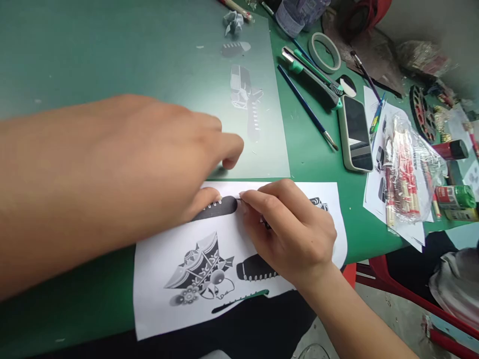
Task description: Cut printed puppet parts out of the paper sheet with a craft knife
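A white sheet of paper (157, 319) printed with dark grey drawings lies at the table's near edge. One drawing is a figure in a patterned hat (202, 267). My left hand (187, 149) reaches across from the left, its thumb pressing the paper beside a long dark printed shape (220, 207); its other fingers are bent above, holding nothing. My right hand (292, 224) rests on the paper in a pinch. A thin dark tip pokes out between its fingertips at that shape's right end; the rest is hidden. Along the paper's lower edge runs a cut-out slot (258, 295) showing green beneath.
A translucent sheet (277, 149) with grey cut pieces lies beyond the paper. To its right are a paintbrush (305, 104), green utility knives (314, 77), a tape roll (325, 52), a phone (357, 132) and bagged red-and-gold sticks (404, 174). A red chair (381, 279) stands at lower right.
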Available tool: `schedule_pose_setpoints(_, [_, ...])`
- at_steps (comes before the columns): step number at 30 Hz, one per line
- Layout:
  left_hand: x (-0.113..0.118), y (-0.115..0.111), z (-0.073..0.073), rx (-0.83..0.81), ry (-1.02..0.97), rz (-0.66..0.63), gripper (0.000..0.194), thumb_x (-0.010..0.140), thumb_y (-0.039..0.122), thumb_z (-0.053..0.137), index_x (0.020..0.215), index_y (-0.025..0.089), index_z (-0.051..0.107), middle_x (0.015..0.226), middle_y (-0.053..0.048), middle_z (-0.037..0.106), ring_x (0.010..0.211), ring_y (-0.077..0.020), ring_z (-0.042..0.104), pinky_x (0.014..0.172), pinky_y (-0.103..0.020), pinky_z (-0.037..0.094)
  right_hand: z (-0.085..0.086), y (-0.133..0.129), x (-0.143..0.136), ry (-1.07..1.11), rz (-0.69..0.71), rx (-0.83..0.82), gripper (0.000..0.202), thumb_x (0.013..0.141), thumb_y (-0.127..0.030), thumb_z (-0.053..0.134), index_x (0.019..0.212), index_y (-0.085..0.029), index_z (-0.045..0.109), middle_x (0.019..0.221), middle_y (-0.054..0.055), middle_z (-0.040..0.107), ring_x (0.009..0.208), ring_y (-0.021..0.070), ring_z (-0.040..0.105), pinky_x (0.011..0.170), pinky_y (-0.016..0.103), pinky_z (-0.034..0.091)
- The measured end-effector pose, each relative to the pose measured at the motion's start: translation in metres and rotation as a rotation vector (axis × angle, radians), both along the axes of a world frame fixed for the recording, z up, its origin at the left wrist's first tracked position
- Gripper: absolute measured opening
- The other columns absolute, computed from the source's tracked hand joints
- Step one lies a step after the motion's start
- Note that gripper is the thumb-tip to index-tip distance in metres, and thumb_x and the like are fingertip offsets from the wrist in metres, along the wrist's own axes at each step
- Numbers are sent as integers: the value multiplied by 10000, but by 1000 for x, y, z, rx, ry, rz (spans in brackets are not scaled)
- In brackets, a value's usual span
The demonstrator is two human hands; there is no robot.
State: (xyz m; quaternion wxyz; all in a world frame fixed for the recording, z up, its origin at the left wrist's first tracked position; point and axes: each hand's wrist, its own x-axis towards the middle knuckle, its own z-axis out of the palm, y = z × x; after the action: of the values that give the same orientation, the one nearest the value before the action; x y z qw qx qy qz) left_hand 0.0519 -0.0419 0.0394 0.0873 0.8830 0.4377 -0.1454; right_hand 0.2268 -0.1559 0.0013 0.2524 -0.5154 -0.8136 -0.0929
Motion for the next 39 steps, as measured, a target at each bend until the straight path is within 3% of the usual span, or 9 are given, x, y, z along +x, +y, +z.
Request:
schedule_pose_setpoints(5, [5, -7, 15, -226, 157, -20, 364, 706, 546, 581, 934, 281, 682, 557, 16, 527, 498, -199, 539, 597, -418, 489, 2, 17, 19, 26, 282, -53, 107, 920, -78, 584, 955, -153, 653, 776, 31, 660, 669, 108, 579, 551, 241, 421])
schedule_pose_setpoints(7, [4, -10, 25, -316, 111, -51, 256, 796, 478, 586, 948, 294, 679, 549, 29, 546, 484, -188, 522, 568, -371, 442, 4, 23, 26, 13, 413, -74, 99, 935, -100, 569, 946, -157, 649, 770, 23, 655, 646, 100, 552, 535, 242, 396])
schedule_pose_setpoints(9, [3, -11, 34, -325, 85, -66, 156, 865, 390, 563, 916, 308, 684, 566, 37, 579, 512, -190, 538, 561, -349, 397, 8, 26, 28, -7, 450, -88, 101, 932, -100, 574, 911, -151, 658, 754, 21, 652, 614, 94, 529, 510, 245, 366])
schedule_pose_setpoints(12, [4, -10, 39, -340, 78, -71, 171, 899, 389, 554, 860, 298, 694, 592, 34, 605, 528, -187, 526, 544, -330, 354, 15, 20, 21, -21, 329, -127, 124, 918, -75, 594, 854, -136, 681, 734, 29, 661, 593, 94, 547, 507, 245, 372])
schedule_pose_setpoints(17, [7, -7, 34, -339, 113, -54, 251, 878, 467, 573, 785, 269, 697, 568, 25, 605, 505, -174, 509, 563, -325, 341, 24, 1, 4, -12, 95, -177, 127, 917, -65, 616, 889, -87, 738, 771, 72, 694, 647, 116, 626, 529, 247, 416])
schedule_pose_setpoints(24, [3, -8, 25, -243, -3, -97, 244, 846, 447, 595, 668, 287, 638, 561, 33, 612, 492, -192, 496, 495, -355, 354, 21, 1, 8, -24, 153, -225, 165, 916, -45, 599, 866, -76, 753, 768, 75, 687, 636, 130, 617, 516, 270, 409])
schedule_pose_setpoints(31, [1, -4, -1, -145, -114, -108, 293, 710, 534, 600, 594, 267, 636, 468, 57, 550, 353, -100, 386, 498, -313, 312, 23, 2, 9, -46, 174, -232, 154, 917, -49, 605, 861, -86, 744, 774, 64, 686, 630, 126, 609, 503, 279, 380])
schedule_pose_setpoints(39, [6, -8, 19, -208, 27, -82, 286, 838, 514, 579, 650, 312, 657, 514, 55, 592, 484, -198, 525, 498, -360, 381, 23, -1, 7, -110, 157, -216, 137, 880, -22, 620, 903, -74, 745, 801, 65, 681, 623, 140, 574, 497, 310, 354])
